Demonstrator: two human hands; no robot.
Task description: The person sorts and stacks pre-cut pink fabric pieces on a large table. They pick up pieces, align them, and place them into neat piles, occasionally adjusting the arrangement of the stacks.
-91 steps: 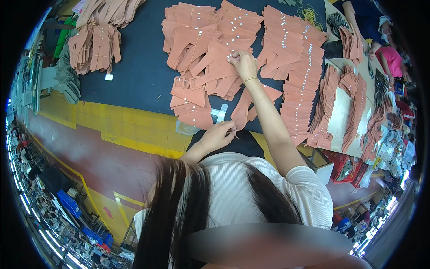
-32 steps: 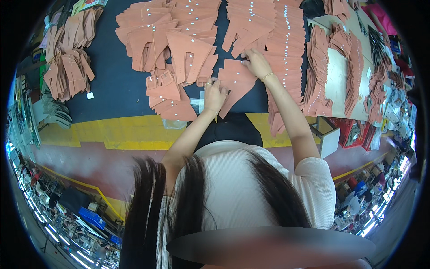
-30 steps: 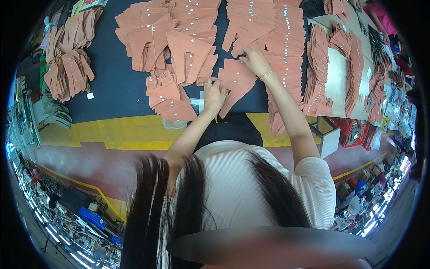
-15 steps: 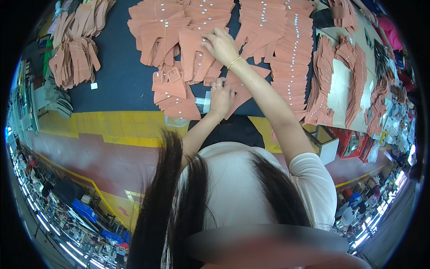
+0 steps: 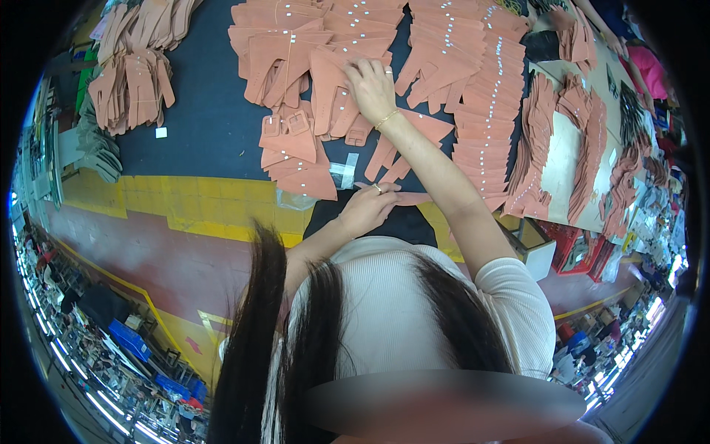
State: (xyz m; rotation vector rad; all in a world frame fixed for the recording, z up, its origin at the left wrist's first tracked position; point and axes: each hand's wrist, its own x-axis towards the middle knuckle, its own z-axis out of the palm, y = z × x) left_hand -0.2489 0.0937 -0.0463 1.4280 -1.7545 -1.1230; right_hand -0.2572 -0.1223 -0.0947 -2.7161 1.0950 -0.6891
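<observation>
A: Where is the right hand (image 5: 371, 90)?

B: Just above the middle of the frame, over a salmon-coloured stack (image 5: 325, 81). Its fingers are bent, the tips at the upper part of the top piece. Whether they pinch it, I can't make out.

A: And the left hand (image 5: 368, 209)?

B: Lower, at the centre, by the near edge of the dark table (image 5: 203, 140). Its fingers are curled together on a salmon piece (image 5: 414, 198), which shows nearly edge-on and juts out to the right of them.

A: What lies between the hands?

B: A few loose pieces (image 5: 429, 127), partly under the right forearm. Left of those, a clear strip (image 5: 342, 175) sits beside a smaller pile (image 5: 292, 159) with buckle-shaped cutouts on top.

A: Anything farther out?

B: Right of centre, a long overlapping row (image 5: 484, 140) dotted with white marks runs down the table. In the upper left are bundled pieces (image 5: 133, 89), with a small white tag (image 5: 161, 132) below them. A red crate (image 5: 563, 248) stands toward the lower right.
</observation>
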